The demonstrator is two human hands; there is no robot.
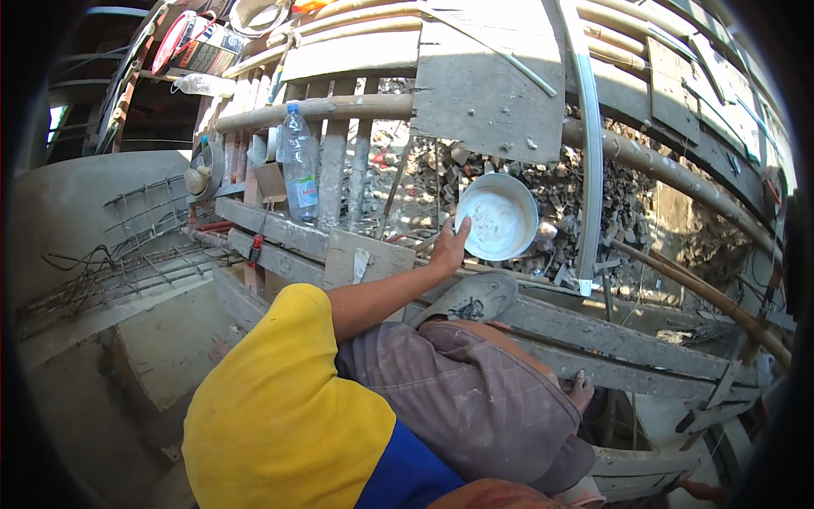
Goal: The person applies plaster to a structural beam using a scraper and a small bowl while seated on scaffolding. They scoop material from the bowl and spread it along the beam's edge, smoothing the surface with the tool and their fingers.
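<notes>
My left hand (pixel 449 248) is closed on the near left rim of a round metal pan (pixel 507 202), with the thumb over the edge and the other fingers mostly hidden. The pan has white, wet-looking residue on its inside and is held over the rubble. My left arm reaches across from a yellow sleeve (pixel 288 365). At the lower right edge a small patch of skin shows; it may be part of my right hand, but its fingers cannot be made out. My shoe (pixel 475 299) rests on the planks just below the pan.
Weathered planks (pixel 610 339) run beneath me, with rubble (pixel 632 220) below. A plastic bottle (pixel 299 165) stands on the left boards. Beyond lie a plywood sheet (pixel 487 93), a long metal bar (pixel 588 153) and bamboo poles (pixel 339 108). A bucket (pixel 203 47) and wire mesh (pixel 148 216) are further left.
</notes>
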